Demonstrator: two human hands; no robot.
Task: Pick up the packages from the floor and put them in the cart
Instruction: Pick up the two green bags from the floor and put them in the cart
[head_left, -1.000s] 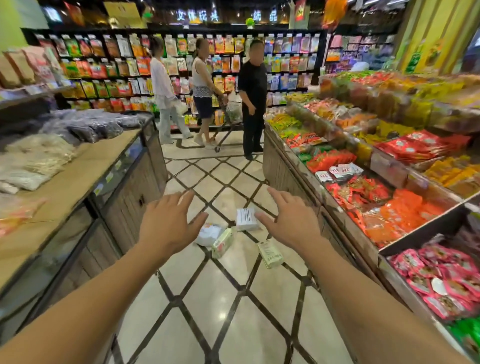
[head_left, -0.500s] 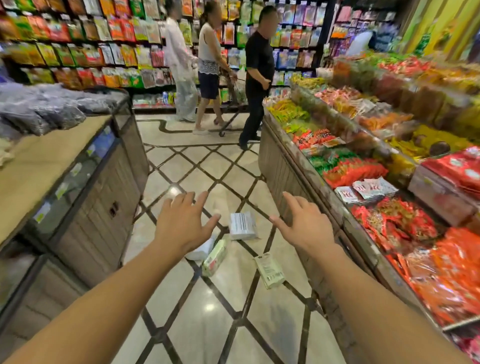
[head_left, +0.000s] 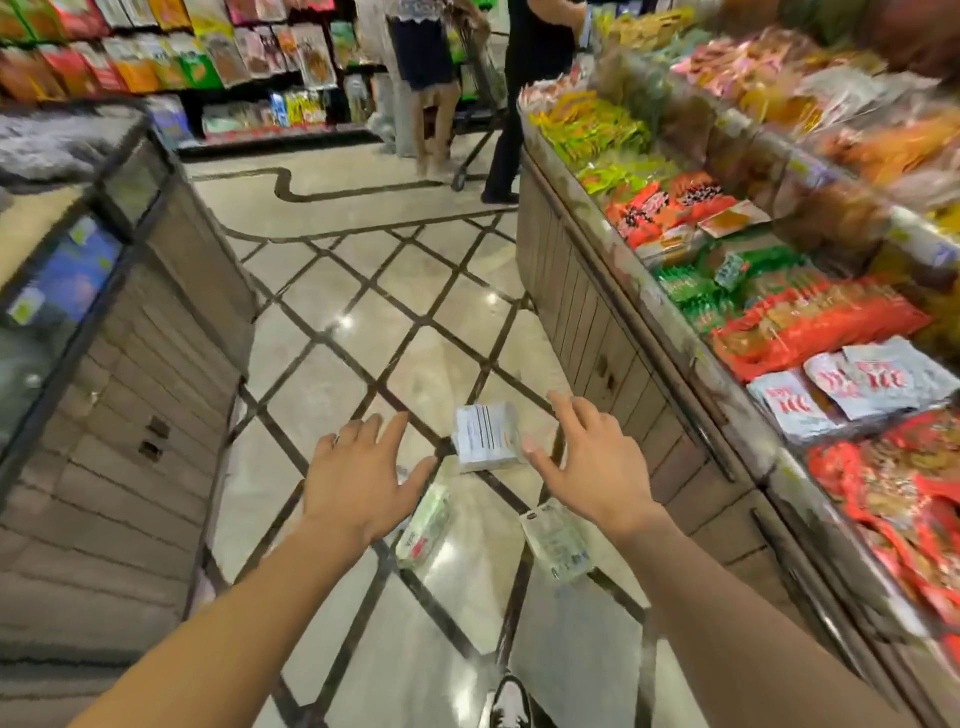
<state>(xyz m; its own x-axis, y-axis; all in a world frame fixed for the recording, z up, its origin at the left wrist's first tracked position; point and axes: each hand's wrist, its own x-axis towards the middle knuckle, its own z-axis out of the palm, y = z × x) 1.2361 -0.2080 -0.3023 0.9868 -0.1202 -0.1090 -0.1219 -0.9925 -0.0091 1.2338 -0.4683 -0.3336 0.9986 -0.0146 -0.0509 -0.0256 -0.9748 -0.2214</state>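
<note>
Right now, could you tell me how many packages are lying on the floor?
3 in plain view: a white box between the hands, a green-white pack by the left hand, and a pale pouch below the right hand. That left hand may hide another.

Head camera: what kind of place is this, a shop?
Yes, most likely a supermarket snack aisle: bins of bagged snacks on the right, a wall of hanging packets at the back, and shoppers with a cart.

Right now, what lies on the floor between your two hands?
In the head view, a white box lies on the tiled floor between the open left hand and right hand.
</note>
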